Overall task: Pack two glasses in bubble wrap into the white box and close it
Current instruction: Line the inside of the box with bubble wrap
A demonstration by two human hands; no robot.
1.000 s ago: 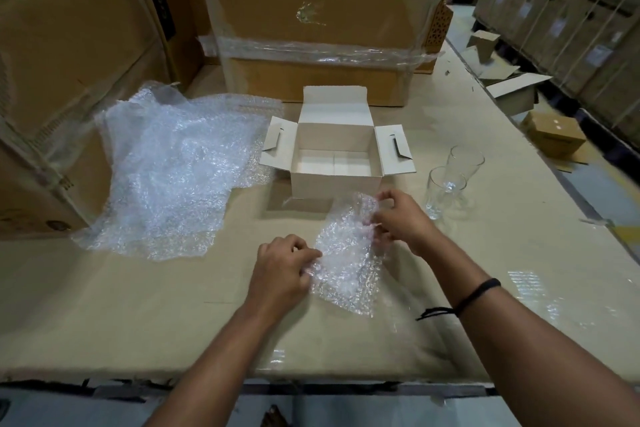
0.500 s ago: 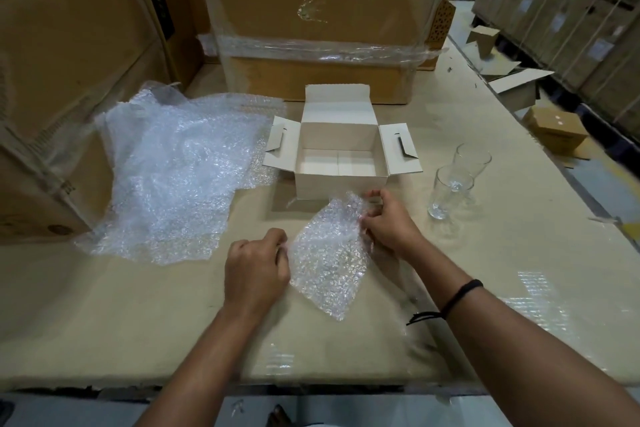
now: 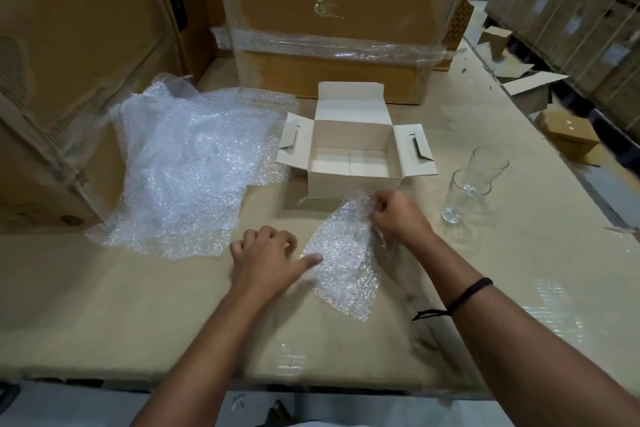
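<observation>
A small sheet of bubble wrap (image 3: 343, 263) lies on the cardboard-covered table in front of the white box (image 3: 353, 184). The box stands open and empty, its flaps spread out. My right hand (image 3: 398, 218) pinches the sheet's far corner. My left hand (image 3: 266, 260) rests on the table at the sheet's left edge, fingers spread, thumb on the wrap. Two clear glasses stand upright to the right of the box, the nearer glass (image 3: 464, 198) just in front of the farther glass (image 3: 488, 163).
A large pile of bubble wrap (image 3: 187, 166) lies left of the box. Big brown cartons stand behind (image 3: 339, 28) and at the left (image 3: 69, 80). Small cardboard boxes (image 3: 568, 132) sit at the table's right edge, with stacked cartons beyond.
My left hand has let go of the sheet's edge and opened flat onto the table. The sheet now lies flatter, still pinched at its far corner by my right hand.
</observation>
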